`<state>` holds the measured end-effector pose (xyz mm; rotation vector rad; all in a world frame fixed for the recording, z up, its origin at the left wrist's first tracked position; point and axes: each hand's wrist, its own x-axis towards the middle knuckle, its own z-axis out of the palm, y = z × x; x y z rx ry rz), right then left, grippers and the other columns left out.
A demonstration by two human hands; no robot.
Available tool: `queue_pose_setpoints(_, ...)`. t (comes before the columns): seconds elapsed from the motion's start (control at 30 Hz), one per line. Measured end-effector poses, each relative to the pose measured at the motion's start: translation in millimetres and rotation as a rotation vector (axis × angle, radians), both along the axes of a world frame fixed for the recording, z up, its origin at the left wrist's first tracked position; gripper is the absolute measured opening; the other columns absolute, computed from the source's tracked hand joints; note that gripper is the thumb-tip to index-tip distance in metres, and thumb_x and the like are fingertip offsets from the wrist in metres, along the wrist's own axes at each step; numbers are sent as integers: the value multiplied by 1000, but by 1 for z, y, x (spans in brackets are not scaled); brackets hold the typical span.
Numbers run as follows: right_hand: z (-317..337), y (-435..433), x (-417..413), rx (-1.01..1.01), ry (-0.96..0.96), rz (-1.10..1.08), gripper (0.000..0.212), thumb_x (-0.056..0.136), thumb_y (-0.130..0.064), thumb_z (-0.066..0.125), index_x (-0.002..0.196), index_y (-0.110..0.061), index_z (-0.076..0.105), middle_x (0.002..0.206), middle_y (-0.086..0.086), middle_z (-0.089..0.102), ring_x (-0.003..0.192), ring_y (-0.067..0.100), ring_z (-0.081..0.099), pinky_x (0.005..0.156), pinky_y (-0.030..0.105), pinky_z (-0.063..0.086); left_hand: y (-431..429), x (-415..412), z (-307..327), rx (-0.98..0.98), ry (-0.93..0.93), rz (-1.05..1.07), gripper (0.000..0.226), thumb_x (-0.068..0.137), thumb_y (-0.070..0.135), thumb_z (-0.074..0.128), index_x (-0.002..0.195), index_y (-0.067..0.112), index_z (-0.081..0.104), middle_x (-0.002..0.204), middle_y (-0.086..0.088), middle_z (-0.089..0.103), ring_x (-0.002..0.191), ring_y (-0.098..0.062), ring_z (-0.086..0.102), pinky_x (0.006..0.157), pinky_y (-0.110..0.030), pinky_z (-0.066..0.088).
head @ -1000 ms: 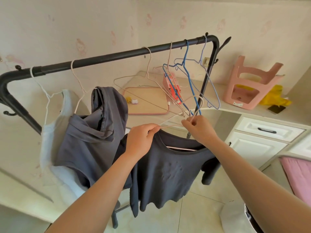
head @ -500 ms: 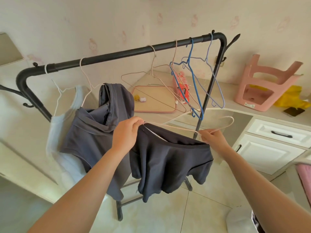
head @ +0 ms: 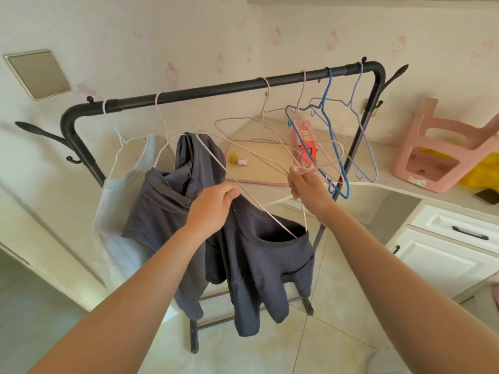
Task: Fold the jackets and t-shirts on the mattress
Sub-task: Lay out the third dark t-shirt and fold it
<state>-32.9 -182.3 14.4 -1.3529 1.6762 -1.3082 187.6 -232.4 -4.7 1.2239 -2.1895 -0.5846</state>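
Black metal garment rack (head: 216, 89) spanned the frame, top bar running from lower left to upper right, in front of pale patterned wallpaper. White counter (head: 421, 190) with drawers stood behind and to the right of it, carrying an overturned pink plastic stool (head: 442, 147).

Hung on the rack toward the left end: a white top (head: 118, 201) on a white wire hanger, then a dark grey garment (head: 167, 201) bunched over a pale hanger. Hung empty toward the right end: several pale wire hangers and blue hangers (head: 330, 147).

Dark grey t-shirt (head: 256, 268) drooped below and between both hands, off the rack bar, neckline open upward, hem near the rack's floor rail. Seen threaded through the neckline: one arm of a pale wire hanger (head: 251, 201), tilted steeply, lower end inside the collar.

Left hand (head: 213, 209) closed in a fist on the t-shirt's fabric at the shoulder, directly above the garment's left side, touching the hanger wire. Right hand (head: 305, 184) pinched shut around the hanger's upper wire, above and right of the collar, just beside the hanging blue hangers.
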Motion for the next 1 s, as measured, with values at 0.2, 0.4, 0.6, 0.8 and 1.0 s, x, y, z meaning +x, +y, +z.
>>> queue_pose_setpoints(0.2,19,-41,37,3,335,9,26,103,-15,36,107,-3,59,105,1,57,102,19,52,81,21,31,-8,20,1,-10,15,2,23,103,32,38,87,28,54,68,13,54,67,-11,52,58,-33,36)
queue_pose_setpoints(0.4,51,-88,66,41,481,-90,34,95,3,35,121,-1,56,113,13,58,94,19,58,73,23,34,-27,48,8,-50,-10,37,27,104,31,36,99,23,61,85,9,65,77,-15,59,69,-38,49)
queue_pose_setpoints(0.6,78,-139,85,71,496,-164,31,97,-4,39,120,-1,60,121,17,62,115,31,57,94,32,43,-42,64,13,-26,61,51,29,104,31,34,95,26,60,83,13,63,76,-4,57,68,-33,48)
queue_pose_setpoints(0.8,72,-169,91,140,483,-136,24,92,-4,49,112,2,62,108,21,66,100,35,65,87,43,55,-50,75,19,-21,89,43,29,104,31,33,95,25,60,84,8,65,77,-9,58,73,-37,50)
queue_pose_setpoints(1.0,48,-175,91,206,393,-81,22,89,3,51,108,11,60,98,24,68,89,35,68,81,44,57,-52,86,5,28,156,25,26,103,31,37,94,29,61,85,10,66,79,-9,61,77,-44,52)
